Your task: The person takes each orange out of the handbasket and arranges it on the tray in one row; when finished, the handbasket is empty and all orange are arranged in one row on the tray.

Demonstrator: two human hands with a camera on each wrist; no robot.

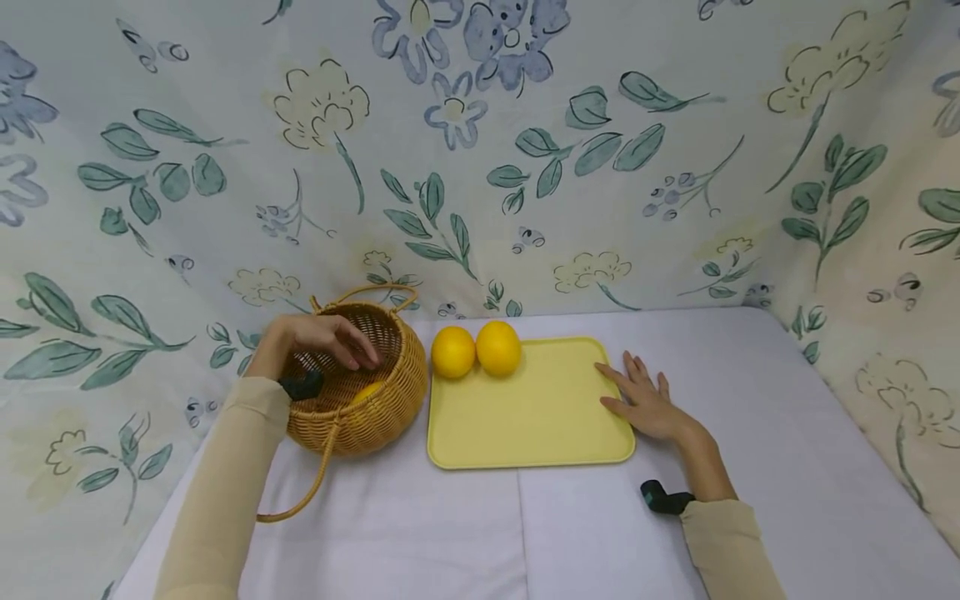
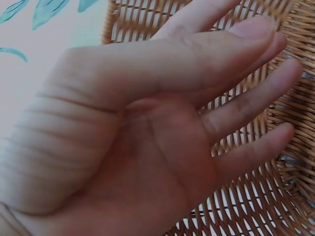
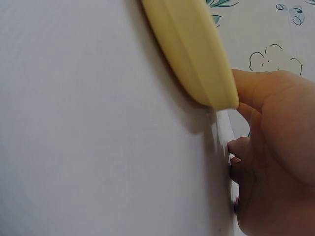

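My left hand (image 1: 330,337) reaches over the mouth of a wicker basket (image 1: 390,408), its fingers loosely extended and holding nothing. In the left wrist view the thumb and fingers (image 2: 256,147) stand apart in front of the woven wall. Low in the basket shows part of one orange (image 1: 366,392), mostly hidden by the rim. Two more oranges, a left one (image 1: 453,352) and a right one (image 1: 498,348), sit side by side at the back left of a yellow tray (image 1: 532,425). With fingers spread, my right hand (image 1: 648,404) touches the tray's right edge.
A white cloth (image 1: 465,533) covers the table. Floral fabric (image 1: 450,192) hangs behind it and at the sides. One basket handle (image 1: 307,500) droops onto the cloth at the front left; the other handle (image 1: 375,288) stands at the back.
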